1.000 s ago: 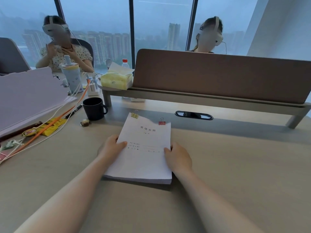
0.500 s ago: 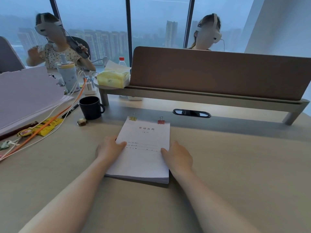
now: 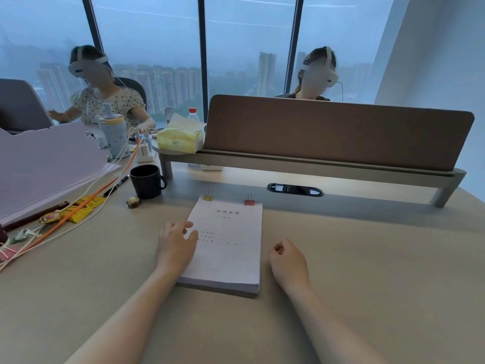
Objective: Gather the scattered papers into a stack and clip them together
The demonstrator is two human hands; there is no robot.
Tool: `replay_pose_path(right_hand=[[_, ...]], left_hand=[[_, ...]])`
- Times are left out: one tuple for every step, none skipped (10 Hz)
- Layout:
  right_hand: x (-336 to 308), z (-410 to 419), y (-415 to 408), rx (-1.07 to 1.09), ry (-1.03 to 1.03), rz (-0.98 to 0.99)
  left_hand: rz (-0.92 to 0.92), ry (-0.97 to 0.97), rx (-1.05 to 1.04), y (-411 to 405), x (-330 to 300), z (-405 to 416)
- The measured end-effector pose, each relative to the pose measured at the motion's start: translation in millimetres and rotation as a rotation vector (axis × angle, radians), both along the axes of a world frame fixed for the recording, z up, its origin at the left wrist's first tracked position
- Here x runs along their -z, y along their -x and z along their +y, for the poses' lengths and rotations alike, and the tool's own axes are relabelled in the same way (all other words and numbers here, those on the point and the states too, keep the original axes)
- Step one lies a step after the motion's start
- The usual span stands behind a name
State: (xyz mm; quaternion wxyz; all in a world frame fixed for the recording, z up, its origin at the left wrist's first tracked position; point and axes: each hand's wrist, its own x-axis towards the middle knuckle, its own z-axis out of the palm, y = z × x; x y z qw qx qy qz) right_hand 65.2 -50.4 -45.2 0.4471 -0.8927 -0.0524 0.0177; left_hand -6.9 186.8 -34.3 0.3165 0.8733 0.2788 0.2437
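Papers, a thick white stack [image 3: 231, 248] with printed characters on the top sheet, lie squared on the pale wood table [image 3: 367, 271], a yellow binder clip [image 3: 208, 197] and a red binder clip [image 3: 249, 201] gripping the far edge, so the job looks finished. Left hand [image 3: 175, 245] rests relaxed on the stack's left edge; right hand [image 3: 288, 261] sits loosely curled and empty just beside it. Bare table spreads rightward; a black mug [image 3: 147, 181] and cables [image 3: 78, 211] crowd the left.

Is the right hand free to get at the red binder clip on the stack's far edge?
Probably yes: the right hand rests beside the white paper stack, holding nothing visible, with bare desk up to the red binder clip.
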Motion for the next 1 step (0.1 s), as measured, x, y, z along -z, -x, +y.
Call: replay_pose_path(right_hand=[[5.4,-22.1,10.4,-0.040,-0.048,0.071]], left_hand=[[-0.098,0.031,0.059,18.4,4.9,-26.6]])
